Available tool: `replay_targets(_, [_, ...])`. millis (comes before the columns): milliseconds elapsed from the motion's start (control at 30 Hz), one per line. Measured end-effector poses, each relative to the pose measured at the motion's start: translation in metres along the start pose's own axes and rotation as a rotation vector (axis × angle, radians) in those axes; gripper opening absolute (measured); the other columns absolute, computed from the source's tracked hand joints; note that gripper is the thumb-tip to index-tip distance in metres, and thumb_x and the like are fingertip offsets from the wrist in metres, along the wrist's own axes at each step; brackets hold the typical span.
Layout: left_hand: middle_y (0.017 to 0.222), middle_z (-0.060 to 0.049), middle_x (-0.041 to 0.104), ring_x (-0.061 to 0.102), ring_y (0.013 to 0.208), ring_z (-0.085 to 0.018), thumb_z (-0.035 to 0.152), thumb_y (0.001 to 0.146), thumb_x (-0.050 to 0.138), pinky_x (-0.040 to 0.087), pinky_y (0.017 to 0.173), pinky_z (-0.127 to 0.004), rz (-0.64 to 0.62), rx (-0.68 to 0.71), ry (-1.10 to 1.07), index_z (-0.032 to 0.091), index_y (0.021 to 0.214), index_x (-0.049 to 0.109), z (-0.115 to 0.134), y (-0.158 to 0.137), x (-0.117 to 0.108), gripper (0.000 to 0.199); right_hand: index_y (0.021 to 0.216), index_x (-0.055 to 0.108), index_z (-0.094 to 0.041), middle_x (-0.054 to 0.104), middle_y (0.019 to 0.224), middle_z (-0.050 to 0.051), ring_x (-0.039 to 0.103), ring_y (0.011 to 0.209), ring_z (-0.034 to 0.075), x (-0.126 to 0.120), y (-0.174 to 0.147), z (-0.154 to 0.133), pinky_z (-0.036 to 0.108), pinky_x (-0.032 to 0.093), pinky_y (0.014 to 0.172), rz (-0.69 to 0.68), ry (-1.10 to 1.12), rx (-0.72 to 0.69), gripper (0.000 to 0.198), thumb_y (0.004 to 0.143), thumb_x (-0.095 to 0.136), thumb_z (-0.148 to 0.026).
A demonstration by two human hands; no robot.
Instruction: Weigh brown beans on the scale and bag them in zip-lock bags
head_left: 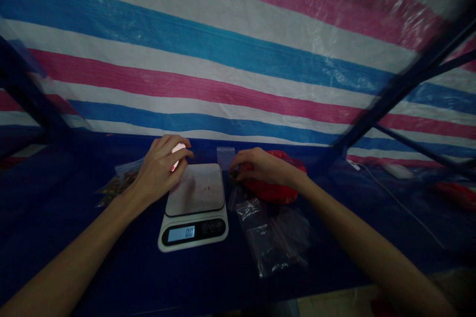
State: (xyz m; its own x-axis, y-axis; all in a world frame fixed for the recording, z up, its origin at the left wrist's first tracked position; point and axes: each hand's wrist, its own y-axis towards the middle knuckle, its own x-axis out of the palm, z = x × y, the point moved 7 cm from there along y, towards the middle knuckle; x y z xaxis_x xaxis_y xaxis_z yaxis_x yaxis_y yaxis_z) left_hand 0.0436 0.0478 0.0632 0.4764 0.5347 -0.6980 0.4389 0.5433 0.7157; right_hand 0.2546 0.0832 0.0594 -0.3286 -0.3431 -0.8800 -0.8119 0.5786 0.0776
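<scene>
A white kitchen scale [197,195] stands on the dark blue surface, its lit display reading 0.0. A few tiny brown bits lie on its plate. Over the plate's far left corner hovers my left hand [163,163], fingers curved and apart, with a bright pinkish-white patch showing between them that I cannot identify. My right hand [255,166] is right of the scale, beside a red plastic bag [269,190]. Its fingertips are closed together around something small and dark, too unclear to name. A small clear zip bag [225,156] lies behind the scale, near the right fingertips.
Several clear zip bags [273,245] lie right of the scale. Behind my left wrist are filled clear bags [117,185] with brownish contents. A white cable [401,203] runs along the right. Blue metal bars [388,91] and a striped plastic sheet [223,69] enclose the surface.
</scene>
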Motion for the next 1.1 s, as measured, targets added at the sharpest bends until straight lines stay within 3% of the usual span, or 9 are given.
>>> replay_targets(100, [0.111,-0.008,0.066,0.059,0.107,-0.026,0.010,0.091,0.050,0.044,0.084,-0.043,0.004,0.011,-0.016,0.019,0.093,0.067,0.002,0.000,0.000,0.020,0.102,0.074,-0.018,0.072,0.099,0.005,0.066,0.090,0.017,-0.014,-0.014,-0.001,0.029,0.050,0.080,0.112,-0.103,0.038,0.016,0.089,0.068,-0.012])
replay_targets(200, [0.110,-0.008,0.067,0.060,0.108,-0.026,0.009,0.091,0.049,0.044,0.083,-0.043,-0.006,0.035,-0.053,0.019,0.093,0.067,0.008,0.000,0.001,0.020,0.094,0.074,-0.018,0.073,0.094,0.004,0.067,0.087,0.017,-0.008,-0.036,-0.005,0.029,0.050,0.080,0.166,-0.118,0.095,0.015,0.090,0.063,-0.008])
replay_targets(367, [0.106,-0.008,0.068,0.059,0.106,-0.026,0.009,0.089,0.047,0.044,0.088,-0.044,-0.072,0.060,-0.139,0.019,0.094,0.067,0.020,-0.001,0.009,0.023,0.098,0.073,-0.019,0.073,0.098,0.006,0.068,0.087,0.018,0.039,-0.068,-0.033,0.029,0.052,0.079,0.198,-0.075,0.162,0.018,0.094,0.058,-0.010])
replay_targets(500, [0.104,-0.007,0.068,0.058,0.102,-0.025,0.008,0.087,0.046,0.044,0.088,-0.044,-0.094,0.027,-0.174,0.020,0.093,0.067,0.024,-0.002,0.015,0.025,0.107,0.071,-0.023,0.074,0.102,0.008,0.066,0.093,0.021,0.077,-0.078,-0.072,0.034,0.054,0.084,0.136,-0.096,0.037,0.023,0.094,0.056,-0.011])
replay_targets(633, [0.103,-0.007,0.067,0.057,0.101,-0.024,0.008,0.088,0.046,0.044,0.091,-0.045,-0.105,0.011,-0.185,0.019,0.094,0.067,0.024,-0.003,0.020,0.025,0.112,0.068,-0.023,0.073,0.110,0.010,0.063,0.103,0.024,0.090,-0.077,-0.091,0.040,0.050,0.092,0.086,-0.183,-0.041,0.028,0.091,0.056,-0.009])
replay_targets(800, [0.102,-0.006,0.067,0.057,0.101,-0.023,0.007,0.089,0.046,0.043,0.091,-0.043,-0.095,0.003,-0.188,0.019,0.094,0.067,0.019,-0.004,0.021,0.025,0.103,0.067,-0.018,0.072,0.102,0.009,0.061,0.097,0.024,0.090,-0.065,-0.096,0.038,0.048,0.087,0.023,-0.268,-0.012,0.020,0.090,0.054,-0.009])
replay_targets(933, [0.101,-0.006,0.066,0.057,0.101,-0.023,0.005,0.087,0.046,0.043,0.087,-0.041,-0.044,-0.027,-0.178,0.019,0.092,0.067,0.010,-0.005,0.019,0.026,0.091,0.068,-0.019,0.069,0.090,0.005,0.061,0.088,0.020,0.079,-0.057,-0.095,0.033,0.047,0.081,0.025,-0.190,-0.003,0.014,0.088,0.057,-0.010])
replay_targets(1100, [0.098,-0.007,0.066,0.057,0.100,-0.023,0.004,0.086,0.046,0.043,0.085,-0.041,0.029,-0.047,-0.161,0.019,0.089,0.066,0.000,-0.007,0.015,0.025,0.101,0.069,-0.018,0.070,0.098,0.007,0.062,0.095,0.021,0.035,-0.045,-0.063,0.034,0.048,0.088,0.223,-0.150,0.086,0.018,0.088,0.061,-0.010])
